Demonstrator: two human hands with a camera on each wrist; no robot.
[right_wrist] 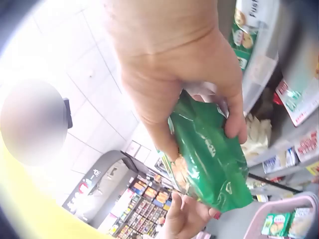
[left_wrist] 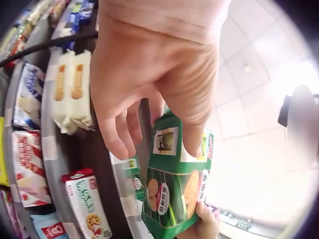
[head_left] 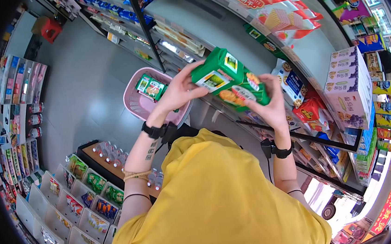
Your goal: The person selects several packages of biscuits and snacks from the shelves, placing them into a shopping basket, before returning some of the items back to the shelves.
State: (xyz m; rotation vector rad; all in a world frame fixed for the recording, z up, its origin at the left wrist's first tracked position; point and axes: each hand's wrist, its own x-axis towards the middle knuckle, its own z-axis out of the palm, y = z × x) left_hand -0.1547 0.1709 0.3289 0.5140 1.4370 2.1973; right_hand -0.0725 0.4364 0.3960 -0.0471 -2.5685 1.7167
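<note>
Held up in front of the body is a green biscuit pack (head_left: 232,79) with cookie pictures and white labels. My left hand (head_left: 178,90) grips its left end, the thumb lying along the label face in the left wrist view. My right hand (head_left: 270,104) holds the other end, with thumb and fingers on opposite sides of the green wrapper (right_wrist: 212,154). Below and to the left, a pink basket (head_left: 130,93) stands beside the shelves, with flat green biscuit packs (head_left: 150,87) inside.
A shelf unit (head_left: 195,10) runs along the front and right, bearing red wafer bags (head_left: 264,4), a blue-and-white cookie pack (head_left: 290,82) and purple-printed cartons (head_left: 348,87). White snack bins (head_left: 67,198) and several bottles (head_left: 110,152) stand at lower left. A red stool (head_left: 50,30) sits far back.
</note>
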